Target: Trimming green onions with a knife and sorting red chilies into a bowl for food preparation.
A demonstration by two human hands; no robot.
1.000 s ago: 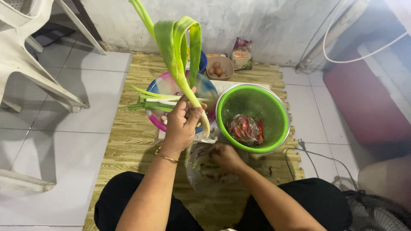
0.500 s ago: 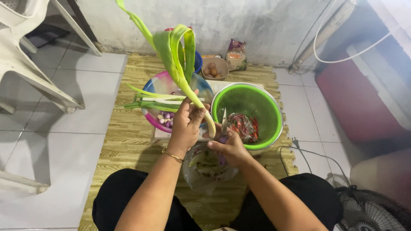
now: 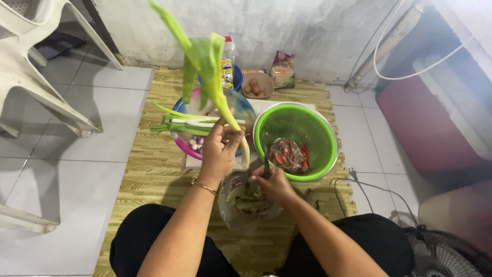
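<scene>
The person wears black trousers [image 3: 154, 241] and a thin gold bangle [image 3: 205, 186] on the left wrist (both forearms bare, no sleeves showing)

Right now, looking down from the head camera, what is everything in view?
leek: one, green and pale, held upright over the mat
colander: one, green, on the mat at right, with a bag of red chillies inside
basin: one, blue and pink, left of the colander, more green stalks across it
bowl of eggs: one, beige, near the wall
plastic bag: one, clear, scraps inside, between the knees
mat: one, yellow wood pattern
chair: one in full, white, at left
fan: one, dark, bottom right
left hand: grips the leek, gold bracelet on the wrist
right hand: over the plastic bag, holding a thin dark tool
</scene>
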